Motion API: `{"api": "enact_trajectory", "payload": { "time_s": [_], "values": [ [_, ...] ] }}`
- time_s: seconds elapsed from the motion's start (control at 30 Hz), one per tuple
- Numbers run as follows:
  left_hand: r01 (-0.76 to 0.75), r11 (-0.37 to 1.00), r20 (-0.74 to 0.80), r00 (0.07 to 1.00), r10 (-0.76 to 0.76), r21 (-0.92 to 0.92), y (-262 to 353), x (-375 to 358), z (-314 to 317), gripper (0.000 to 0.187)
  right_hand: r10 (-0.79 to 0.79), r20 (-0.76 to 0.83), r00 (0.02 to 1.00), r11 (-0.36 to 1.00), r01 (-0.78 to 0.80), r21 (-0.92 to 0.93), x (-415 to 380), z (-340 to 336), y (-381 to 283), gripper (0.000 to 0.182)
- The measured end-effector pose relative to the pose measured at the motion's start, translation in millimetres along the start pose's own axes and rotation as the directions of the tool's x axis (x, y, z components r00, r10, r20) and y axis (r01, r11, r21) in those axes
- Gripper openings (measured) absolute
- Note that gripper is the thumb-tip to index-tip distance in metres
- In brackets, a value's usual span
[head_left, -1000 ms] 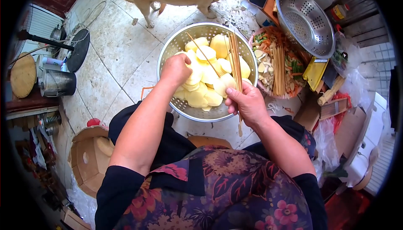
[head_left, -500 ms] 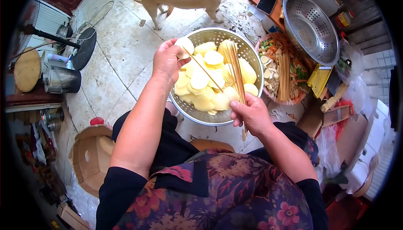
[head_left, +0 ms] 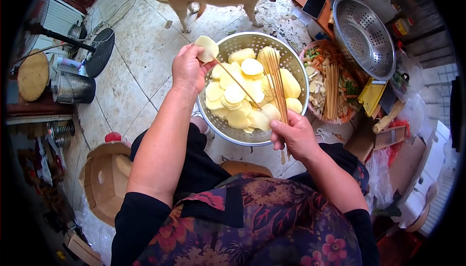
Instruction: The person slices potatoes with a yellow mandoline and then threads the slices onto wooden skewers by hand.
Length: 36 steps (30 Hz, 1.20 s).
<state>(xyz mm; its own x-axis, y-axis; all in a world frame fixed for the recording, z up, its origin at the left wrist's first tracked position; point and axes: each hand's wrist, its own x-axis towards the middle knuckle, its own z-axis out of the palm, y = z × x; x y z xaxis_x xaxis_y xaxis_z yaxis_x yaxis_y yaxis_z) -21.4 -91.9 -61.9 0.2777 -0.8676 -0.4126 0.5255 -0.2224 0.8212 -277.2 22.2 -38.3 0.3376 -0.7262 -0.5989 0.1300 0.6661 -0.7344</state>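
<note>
i see my left hand (head_left: 187, 67) has lifted from the colander (head_left: 296, 62) and now pinches a potato slice (head_left: 206, 48) above its rim, meeting one skewer (head_left: 238, 81)'s tip; my right hand (head_left: 293, 135) stays closed around the skewer bundle (head_left: 275, 79), so threading looks underway.

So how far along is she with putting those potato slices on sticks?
Done: the potatoes are already sliced and heaped in the colander. In hand: the left hand holds one potato slice against the tip of a single skewer, while the right hand grips a bundle of bare skewers. Left: nearly everything; no loaded skewer is visible, and the pile of slices is large.
</note>
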Motion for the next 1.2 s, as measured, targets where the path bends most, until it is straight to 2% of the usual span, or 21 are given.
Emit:
{"api": "enact_trajectory", "payload": {
  "time_s": [0.1, 0.17, 0.27, 0.4, 0.57, 0.7, 0.77, 0.8, 0.87, 0.9, 0.97, 1.0, 1.07, 1.2],
  "values": [
    [-0.024, 1.0, 0.02, 1.0, 0.024, -0.007, 0.6, -1.4, 0.5, 0.025, 0.002, -0.001, 1.0, 1.0, -0.002, 0.002, 0.8, -1.0, 1.2, 0.015],
    [-0.079, 0.995, 0.057, 0.996, 0.075, 0.066, -0.2, -1.0, -0.6, 0.022, -0.005, 0.0, 1.0, 1.0, 0.005, -0.001, 1.4, -2.4, 1.4, 0.015],
    [-0.058, 0.988, 0.088, 0.995, 0.046, 0.144, 3.9, -6.2, 2.0, 0.02, -0.012, 0.002, 1.0, 1.0, 0.012, -0.011, 2.0, -3.2, 1.9, 0.014],
    [-0.003, 0.994, 0.067, 0.998, -0.004, 0.113, -1.5, -16.3, 11.8, 0.018, -0.019, -0.003, 1.0, 0.998, 0.019, -0.056, 2.4, -3.4, 1.1, 0.014],
    [-0.054, 0.985, -0.021, 0.998, 0.058, 0.162, -2.5, -17.9, 14.5, 0.018, -0.019, 0.003, 1.0, 0.998, 0.019, -0.06, 0.8, -1.4, -1.8, 0.014],
    [-0.02, 0.989, 0.029, 0.999, 0.016, 0.146, -1.9, -16.1, 10.6, 0.016, -0.027, 0.0, 1.0, 0.998, 0.027, -0.065, 2.6, -2.6, 4.0, 0.015],
    [0.062, 0.986, 0.105, 0.991, -0.078, 0.153, -1.5, -16.3, 9.6, 0.018, -0.02, -0.007, 1.0, 0.998, 0.02, -0.064, 3.4, -2.6, 6.3, 0.015],
    [0.063, 0.986, 0.104, 0.991, -0.079, 0.153, -2.1, -17.1, 9.7, 0.018, -0.016, -0.013, 1.0, 0.998, 0.016, -0.063, 3.8, -2.6, 7.2, 0.015],
    [0.169, 0.963, 0.182, 0.961, -0.209, 0.212, -5.0, -21.1, 11.3, 0.023, -0.018, -0.007, 1.0, 0.998, 0.017, -0.068, 4.8, -3.3, 9.2, 0.017],
    [0.171, 0.962, 0.183, 0.96, -0.211, 0.212, -7.2, -25.8, 14.0, 0.023, -0.019, 0.0, 1.0, 0.997, 0.019, -0.073, 5.0, -3.8, 9.9, 0.019],
    [0.27, 0.906, 0.275, 0.89, -0.364, 0.327, -14.3, -39.4, 21.1, 0.024, -0.022, -0.011, 1.0, 0.998, 0.021, -0.063, 7.5, -4.1, 9.0, 0.019],
    [0.273, 0.905, 0.275, 0.889, -0.367, 0.327, -19.3, -45.1, 23.0, 0.024, -0.027, -0.021, 0.999, 0.998, 0.026, -0.053, 9.0, -4.1, 8.4, 0.019],
    [0.373, 0.832, 0.345, 0.781, -0.521, 0.411, -28.7, -55.7, 26.0, 0.022, -0.029, -0.034, 0.999, 0.999, 0.027, -0.034, 10.3, -3.4, 6.7, 0.019],
    [0.366, 0.813, 0.327, 0.781, -0.533, 0.452, -30.4, -55.6, 24.0, 0.025, -0.044, -0.037, 0.998, 0.999, 0.044, 0.005, 12.3, -3.6, 8.1, 0.018]
  ]
}}
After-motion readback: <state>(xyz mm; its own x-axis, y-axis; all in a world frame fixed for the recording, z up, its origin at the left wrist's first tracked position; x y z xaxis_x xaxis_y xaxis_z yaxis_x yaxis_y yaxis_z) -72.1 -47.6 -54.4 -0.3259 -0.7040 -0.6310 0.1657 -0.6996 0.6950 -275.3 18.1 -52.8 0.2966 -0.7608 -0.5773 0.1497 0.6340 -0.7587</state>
